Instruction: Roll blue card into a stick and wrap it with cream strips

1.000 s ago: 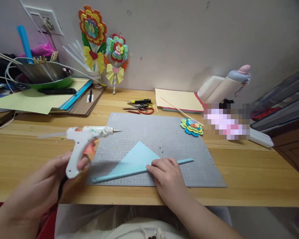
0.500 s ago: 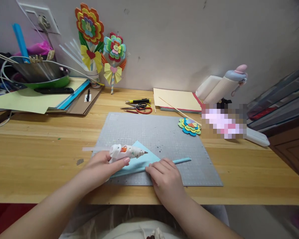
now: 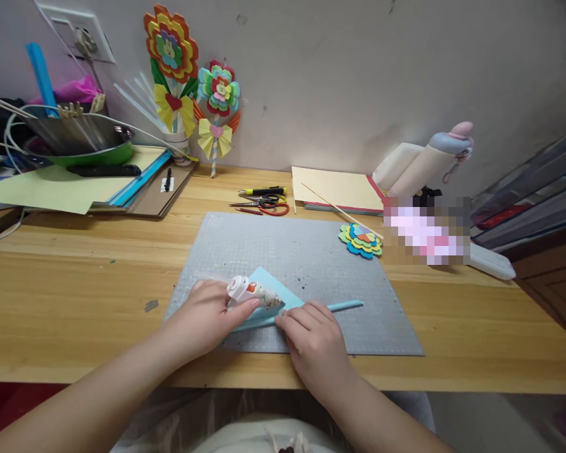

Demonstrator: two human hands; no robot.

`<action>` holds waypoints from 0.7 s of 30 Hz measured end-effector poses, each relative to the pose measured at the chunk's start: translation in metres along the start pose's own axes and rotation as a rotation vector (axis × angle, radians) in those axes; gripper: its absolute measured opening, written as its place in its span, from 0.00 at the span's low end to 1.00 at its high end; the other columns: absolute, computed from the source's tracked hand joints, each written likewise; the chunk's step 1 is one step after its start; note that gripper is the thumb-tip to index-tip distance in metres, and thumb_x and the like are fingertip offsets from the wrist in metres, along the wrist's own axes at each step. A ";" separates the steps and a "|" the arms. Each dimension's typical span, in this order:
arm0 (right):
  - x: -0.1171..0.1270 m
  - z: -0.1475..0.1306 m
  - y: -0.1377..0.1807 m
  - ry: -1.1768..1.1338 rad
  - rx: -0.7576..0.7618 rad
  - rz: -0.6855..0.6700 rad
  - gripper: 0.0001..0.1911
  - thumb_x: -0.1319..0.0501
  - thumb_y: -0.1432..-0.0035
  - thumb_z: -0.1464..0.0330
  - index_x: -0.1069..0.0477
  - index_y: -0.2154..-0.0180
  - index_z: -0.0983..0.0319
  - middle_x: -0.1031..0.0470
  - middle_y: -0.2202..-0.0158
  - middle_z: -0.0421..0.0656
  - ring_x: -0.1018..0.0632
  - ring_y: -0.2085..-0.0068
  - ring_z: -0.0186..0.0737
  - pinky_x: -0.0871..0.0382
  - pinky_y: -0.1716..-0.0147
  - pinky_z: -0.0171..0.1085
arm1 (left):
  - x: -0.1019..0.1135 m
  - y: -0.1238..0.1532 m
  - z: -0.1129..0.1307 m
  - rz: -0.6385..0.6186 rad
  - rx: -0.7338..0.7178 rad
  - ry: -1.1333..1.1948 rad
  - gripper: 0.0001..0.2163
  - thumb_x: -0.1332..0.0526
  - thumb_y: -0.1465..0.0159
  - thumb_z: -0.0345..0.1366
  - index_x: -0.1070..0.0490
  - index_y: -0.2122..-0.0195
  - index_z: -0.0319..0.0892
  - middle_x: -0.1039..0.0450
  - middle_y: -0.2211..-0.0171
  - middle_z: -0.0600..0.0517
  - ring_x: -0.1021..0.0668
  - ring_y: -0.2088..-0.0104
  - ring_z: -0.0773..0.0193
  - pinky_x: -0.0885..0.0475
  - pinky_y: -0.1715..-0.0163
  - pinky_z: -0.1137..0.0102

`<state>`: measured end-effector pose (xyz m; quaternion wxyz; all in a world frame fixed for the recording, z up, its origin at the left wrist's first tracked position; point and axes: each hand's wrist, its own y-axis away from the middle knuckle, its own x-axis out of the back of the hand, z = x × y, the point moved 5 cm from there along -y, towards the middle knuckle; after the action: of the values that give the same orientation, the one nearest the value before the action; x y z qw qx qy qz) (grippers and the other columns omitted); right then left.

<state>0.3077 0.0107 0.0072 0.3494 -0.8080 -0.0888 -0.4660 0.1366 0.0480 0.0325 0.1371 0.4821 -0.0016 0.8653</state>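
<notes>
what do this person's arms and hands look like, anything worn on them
Both the left hand and the right hand are bare, with no gloves or rings visible. The left forearm and right forearm show no sleeve, watch or bracelet. Pale clothing appears at the bottom edge.

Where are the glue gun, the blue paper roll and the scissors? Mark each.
Glue gun [image 3: 265, 295]: head view, on its white barrel.
Blue paper roll [image 3: 346, 306]: head view, on the exposed stretch near its right end.
Scissors [image 3: 260, 202]: head view, around where blades meet handles.
</notes>
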 end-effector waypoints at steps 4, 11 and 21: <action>0.001 -0.001 -0.001 0.005 0.003 0.000 0.13 0.47 0.40 0.78 0.27 0.68 0.60 0.26 0.73 0.42 0.30 0.69 0.39 0.41 0.62 0.38 | 0.002 0.006 -0.008 0.009 0.004 0.003 0.21 0.49 0.39 0.52 0.24 0.76 0.46 0.28 0.78 0.52 0.27 0.72 0.60 0.37 0.68 0.70; 0.001 0.000 0.000 -0.013 -0.006 0.015 0.13 0.47 0.41 0.79 0.27 0.68 0.60 0.26 0.73 0.42 0.30 0.69 0.39 0.41 0.61 0.39 | 0.011 0.022 -0.028 0.023 0.136 -0.100 0.23 0.49 0.42 0.57 0.27 0.82 0.47 0.29 0.77 0.49 0.27 0.68 0.55 0.36 0.67 0.67; -0.002 0.002 0.002 -0.021 -0.019 0.012 0.13 0.46 0.41 0.79 0.26 0.68 0.60 0.26 0.73 0.42 0.31 0.69 0.39 0.41 0.61 0.39 | 0.027 0.041 -0.036 0.000 0.072 -0.092 0.19 0.48 0.41 0.54 0.26 0.77 0.49 0.26 0.74 0.51 0.27 0.71 0.58 0.35 0.68 0.67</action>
<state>0.3093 0.0110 0.0043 0.3435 -0.8167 -0.0833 -0.4562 0.0836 0.0193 0.0412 0.1195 0.5261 0.0230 0.8416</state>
